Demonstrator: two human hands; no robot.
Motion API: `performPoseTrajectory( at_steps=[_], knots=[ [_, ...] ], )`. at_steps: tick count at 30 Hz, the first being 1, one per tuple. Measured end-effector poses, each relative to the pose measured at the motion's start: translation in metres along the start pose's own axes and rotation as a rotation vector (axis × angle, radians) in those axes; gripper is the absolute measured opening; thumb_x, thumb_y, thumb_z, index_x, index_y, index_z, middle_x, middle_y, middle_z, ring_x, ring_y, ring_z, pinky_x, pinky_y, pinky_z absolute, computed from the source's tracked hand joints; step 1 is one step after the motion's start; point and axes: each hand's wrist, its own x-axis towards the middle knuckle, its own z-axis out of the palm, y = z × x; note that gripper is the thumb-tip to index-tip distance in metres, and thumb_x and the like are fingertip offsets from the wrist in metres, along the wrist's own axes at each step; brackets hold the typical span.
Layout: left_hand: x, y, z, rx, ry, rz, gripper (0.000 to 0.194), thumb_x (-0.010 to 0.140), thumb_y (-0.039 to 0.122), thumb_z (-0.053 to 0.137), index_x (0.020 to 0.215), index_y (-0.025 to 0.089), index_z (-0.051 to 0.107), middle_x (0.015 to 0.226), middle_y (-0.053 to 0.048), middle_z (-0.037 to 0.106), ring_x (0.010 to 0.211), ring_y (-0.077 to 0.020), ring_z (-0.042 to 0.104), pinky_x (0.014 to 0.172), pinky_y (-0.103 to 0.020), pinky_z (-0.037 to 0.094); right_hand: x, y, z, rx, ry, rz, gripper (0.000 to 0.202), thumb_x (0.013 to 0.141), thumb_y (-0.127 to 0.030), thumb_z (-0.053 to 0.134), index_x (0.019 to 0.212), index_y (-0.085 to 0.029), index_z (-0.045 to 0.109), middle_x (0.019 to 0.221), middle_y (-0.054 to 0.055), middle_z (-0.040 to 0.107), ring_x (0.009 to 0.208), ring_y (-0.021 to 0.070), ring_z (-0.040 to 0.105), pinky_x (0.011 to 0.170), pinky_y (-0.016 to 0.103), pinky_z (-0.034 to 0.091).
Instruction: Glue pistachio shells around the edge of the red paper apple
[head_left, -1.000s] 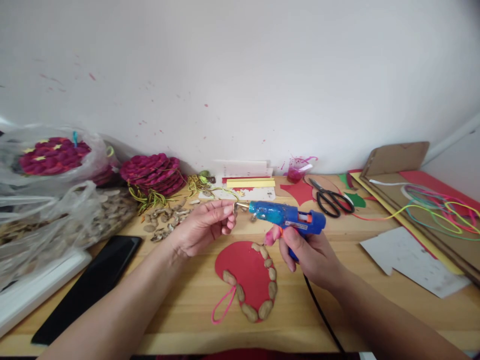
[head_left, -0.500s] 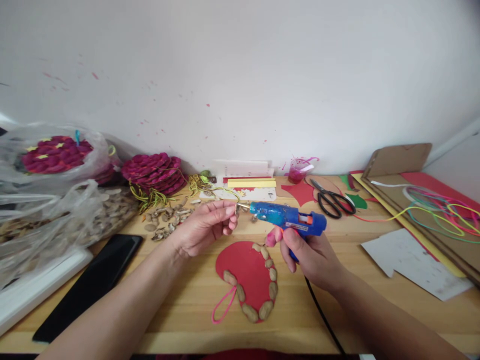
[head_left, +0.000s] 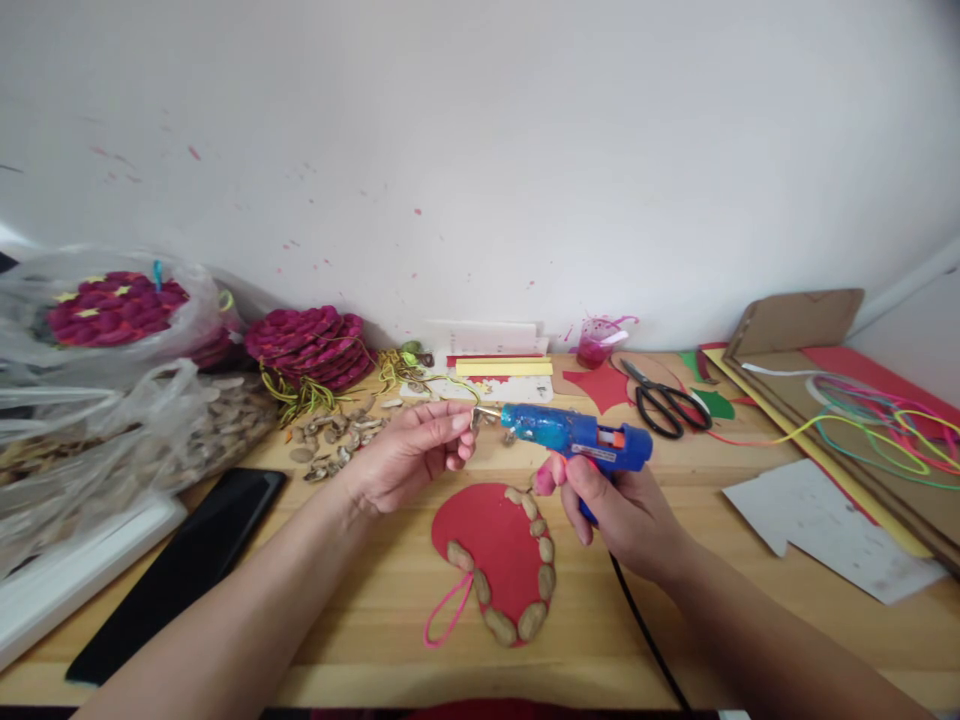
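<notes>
My right hand (head_left: 622,510) is wrapped round the grip of a blue hot glue gun (head_left: 559,430), its metal nozzle pointing left. At the nozzle's tip, my left hand (head_left: 420,445) pinches a small piece that looks like a peanut shell, mostly hidden by the fingers. Below both hands a red heart-shaped card (head_left: 487,535) lies on the wooden table. Several peanut shells (head_left: 546,580) line its right and lower edges, and a pink cord loop (head_left: 448,612) sticks out at its lower left.
Loose peanut shells (head_left: 330,440) lie beyond my left forearm. At left are a plastic bag of shells (head_left: 225,420), a black phone (head_left: 180,570) and stacked magenta pieces (head_left: 307,345). Scissors (head_left: 667,398), a cup of pink paint (head_left: 596,345) and coloured cords (head_left: 885,420) sit right. A black cable (head_left: 645,630) trails from the gun.
</notes>
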Motion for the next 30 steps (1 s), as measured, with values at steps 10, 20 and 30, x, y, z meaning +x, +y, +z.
performPoseTrajectory(
  at_steps=[10,20,30],
  knots=[
    [0.0004,0.0008,-0.0006,0.001,-0.002,0.001,0.028,0.071,0.028,0.089,0.077,0.013,0.067,0.069,-0.002,0.063,0.059,-0.0092,0.059,0.053,-0.016,0.044,0.0009,0.0009,-0.0006,0.001,0.012,0.002,0.048,0.097,-0.063,0.052,0.084,-0.018,0.062,0.046,-0.006,0.048,0.036,0.0097,0.044,0.045,0.027,0.035],
    [0.0009,0.0006,-0.0002,-0.012,-0.007,-0.002,0.028,0.071,0.028,0.090,0.077,0.013,0.067,0.069,-0.002,0.064,0.059,-0.0090,0.059,0.053,-0.016,0.045,0.0002,-0.0030,0.0012,0.030,0.024,-0.003,0.047,0.096,-0.064,0.055,0.082,-0.019,0.061,0.058,-0.003,0.056,0.037,0.0077,0.044,0.041,0.026,0.033],
    [0.0009,0.0000,-0.0004,-0.002,0.017,0.000,0.029,0.068,0.028,0.092,0.082,0.014,0.070,0.068,-0.003,0.066,0.059,-0.0097,0.061,0.053,-0.016,0.045,0.0006,-0.0008,-0.0003,-0.001,-0.001,0.018,0.050,0.095,-0.066,0.054,0.082,-0.018,0.062,0.059,0.000,0.060,0.039,0.0084,0.047,0.042,0.026,0.036]
  ],
)
